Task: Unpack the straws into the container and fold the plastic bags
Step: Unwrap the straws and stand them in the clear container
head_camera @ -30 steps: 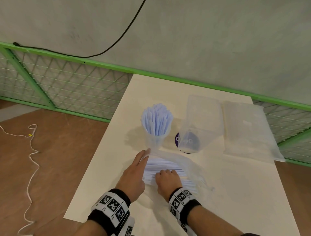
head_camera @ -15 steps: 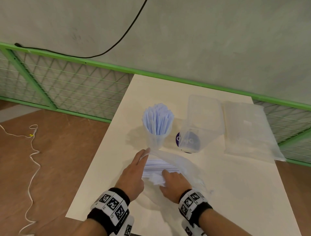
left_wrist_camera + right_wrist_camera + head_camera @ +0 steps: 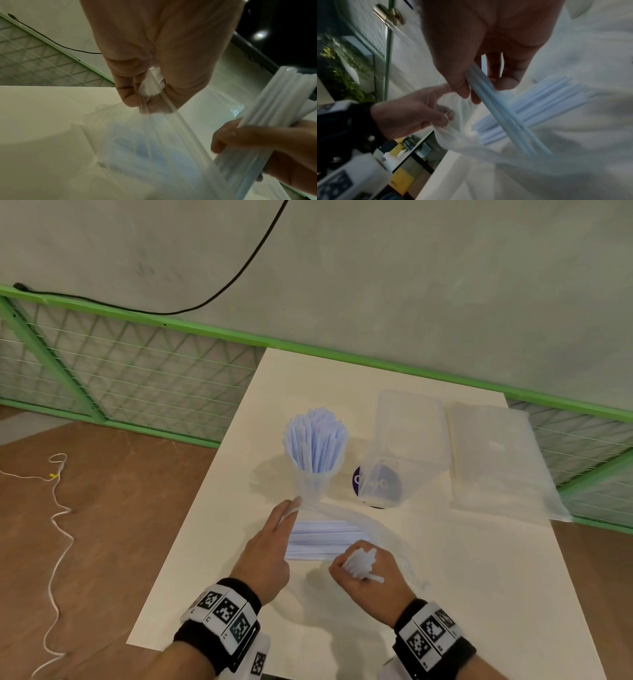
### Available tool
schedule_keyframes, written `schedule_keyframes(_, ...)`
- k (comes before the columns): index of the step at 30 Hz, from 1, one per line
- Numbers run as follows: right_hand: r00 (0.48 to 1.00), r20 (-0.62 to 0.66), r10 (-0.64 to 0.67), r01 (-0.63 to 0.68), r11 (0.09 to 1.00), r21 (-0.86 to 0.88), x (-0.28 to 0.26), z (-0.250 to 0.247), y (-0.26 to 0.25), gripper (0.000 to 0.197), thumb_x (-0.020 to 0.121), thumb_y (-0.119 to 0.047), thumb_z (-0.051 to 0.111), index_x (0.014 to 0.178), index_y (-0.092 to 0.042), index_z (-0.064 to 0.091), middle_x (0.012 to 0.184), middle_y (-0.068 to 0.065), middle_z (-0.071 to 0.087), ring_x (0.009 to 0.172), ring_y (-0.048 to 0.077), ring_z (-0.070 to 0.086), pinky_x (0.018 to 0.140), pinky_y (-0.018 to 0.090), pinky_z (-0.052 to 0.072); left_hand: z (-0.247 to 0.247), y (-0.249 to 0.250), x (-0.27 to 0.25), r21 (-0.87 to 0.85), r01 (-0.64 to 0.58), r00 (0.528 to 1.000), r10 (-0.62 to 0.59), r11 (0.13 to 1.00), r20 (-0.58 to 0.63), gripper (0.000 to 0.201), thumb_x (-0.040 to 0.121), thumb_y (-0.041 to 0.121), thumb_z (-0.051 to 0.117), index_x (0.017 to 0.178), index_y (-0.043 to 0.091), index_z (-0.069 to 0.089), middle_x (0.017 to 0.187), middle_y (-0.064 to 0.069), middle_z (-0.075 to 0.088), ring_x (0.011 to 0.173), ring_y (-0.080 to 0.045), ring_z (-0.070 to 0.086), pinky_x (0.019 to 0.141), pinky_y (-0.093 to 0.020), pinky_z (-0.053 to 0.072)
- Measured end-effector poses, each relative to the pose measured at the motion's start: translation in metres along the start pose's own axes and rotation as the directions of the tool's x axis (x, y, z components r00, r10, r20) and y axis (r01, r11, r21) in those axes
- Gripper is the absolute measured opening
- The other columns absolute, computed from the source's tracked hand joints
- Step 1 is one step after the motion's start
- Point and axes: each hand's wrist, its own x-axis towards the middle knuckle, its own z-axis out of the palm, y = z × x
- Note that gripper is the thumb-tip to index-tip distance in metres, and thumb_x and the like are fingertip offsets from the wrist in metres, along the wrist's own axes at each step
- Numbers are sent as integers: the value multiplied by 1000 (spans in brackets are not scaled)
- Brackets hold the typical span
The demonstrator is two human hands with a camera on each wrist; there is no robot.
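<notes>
A clear plastic bag (image 3: 380,529) lies on the white table (image 3: 479,577), with pale blue straws (image 3: 322,539) still inside. My left hand (image 3: 274,542) pinches the bag's open edge (image 3: 150,86) and holds it up. My right hand (image 3: 368,573) grips a bundle of straws (image 3: 359,565) tilted up out of the bag; the same bundle (image 3: 498,108) shows between thumb and fingers in the right wrist view. A clear cup (image 3: 313,477) behind the bag stands full of upright straws (image 3: 315,440).
A second clear container (image 3: 400,453) stands empty to the right of the cup, over a dark round sticker (image 3: 358,479). A flat plastic bag (image 3: 496,460) lies at the back right. Green mesh fencing (image 3: 137,378) borders the table; brown floor lies left.
My right hand has closed on a bundle of straws in the bag and turned them upward, drawing back toward me. The left hand keeps its pinch on the bag edge.
</notes>
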Motion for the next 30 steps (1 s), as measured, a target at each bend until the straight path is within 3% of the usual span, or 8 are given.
schedule_keyframes(5,999,29,46,-43,995,-92,3,-8,-3,34,75,-33,55,53,-15,36,47,-5,36,46,9,33,49,31,32,1,-2,1,-3,10,1000,-10,1000,2,102,70,-17,42,153,36,13,157,22,7,133,-10,41,95,-24,46)
schedule_keyframes(10,980,114,162,-136,969,-204,4,-4,10,39,68,-44,56,52,-12,41,48,-2,44,47,12,44,51,34,42,2,-3,1,-19,18,1000,-18,1000,6,102,71,-17,42,152,38,14,157,25,5,126,-11,47,90,-17,42)
schedule_keyframes(13,989,75,126,-115,983,-140,22,-26,-18,41,68,-44,63,53,-7,53,53,7,57,50,21,57,51,37,46,1,-5,1,-26,24,1000,-24,999,-1,102,71,-17,42,152,38,15,157,25,6,126,-11,48,89,-16,42)
schedule_keyframes(15,999,19,47,-45,994,-104,40,-48,-50,34,75,-31,72,59,-4,61,57,7,63,52,18,61,52,35,49,1,-6,2,-28,23,1000,-23,999,2,102,70,-17,42,152,37,16,157,26,5,128,-11,47,92,-20,44)
schedule_keyframes(18,994,-104,-36,35,999,-11,69,-83,-100,16,78,-14,77,68,-4,69,60,5,68,49,9,62,52,27,52,1,-5,2,-25,17,1000,-16,1000,2,101,71,-17,40,152,37,16,156,28,3,134,-9,41,99,-24,44)
schedule_keyframes(22,968,-231,-94,93,996,-16,107,-106,-134,13,80,-18,75,71,-10,72,61,12,70,50,17,66,54,26,56,-1,-2,2,-21,6,1000,-6,1000,1,101,70,-16,41,153,36,15,157,26,4,137,-8,36,102,-26,44)
schedule_keyframes(27,971,-227,-76,69,997,-38,148,-90,-129,13,81,-24,75,75,-13,72,68,6,72,54,10,66,60,29,58,-3,-1,2,-31,9,1000,-9,999,1,100,71,-17,41,152,37,16,157,25,7,130,-12,45,97,-30,48)
schedule_keyframes(30,983,-174,-53,48,998,-35,160,-71,-113,16,80,-28,77,80,-12,74,80,4,74,72,14,70,72,39,60,-4,-2,3,-29,19,1000,-19,999,0,100,71,-17,41,152,37,16,157,25,7,130,-12,44,96,-29,48)
